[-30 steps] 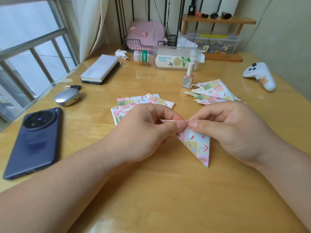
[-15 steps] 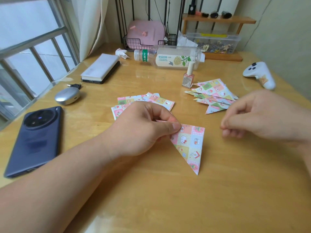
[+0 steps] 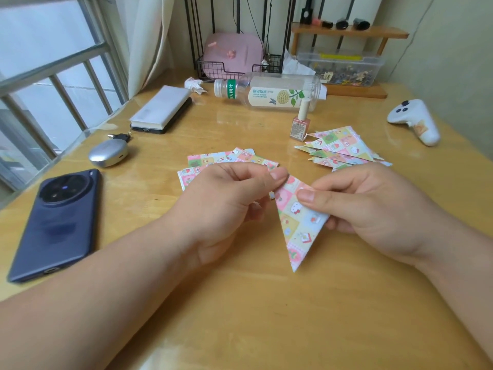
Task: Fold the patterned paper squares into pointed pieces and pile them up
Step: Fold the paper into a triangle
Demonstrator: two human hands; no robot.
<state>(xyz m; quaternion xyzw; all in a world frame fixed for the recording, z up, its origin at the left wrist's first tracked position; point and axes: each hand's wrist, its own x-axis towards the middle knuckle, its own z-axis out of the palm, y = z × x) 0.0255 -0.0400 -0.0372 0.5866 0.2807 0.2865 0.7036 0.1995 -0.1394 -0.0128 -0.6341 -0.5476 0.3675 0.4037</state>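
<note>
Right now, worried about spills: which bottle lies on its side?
The clear plastic drink bottle at the back; the small pink nail polish bottle stands upright.

"方树叶" on the bottle (image 3: 277, 93) band

one pile of pointed pieces (image 3: 342, 146), one phone (image 3: 56, 222), one bottle (image 3: 272, 93), one nail polish (image 3: 300, 126), one controller (image 3: 416, 121).

Patterned paper in three lots: one held, two lying flat.
The folded triangle (image 3: 298, 222) in pastel cartoon checks hangs tip-down, pinched at its top by the left hand (image 3: 226, 204) and right hand (image 3: 373, 209). The unfolded squares (image 3: 213, 160) fan out behind it, and the pile of pointed pieces (image 3: 341, 148) lies far right.
</note>
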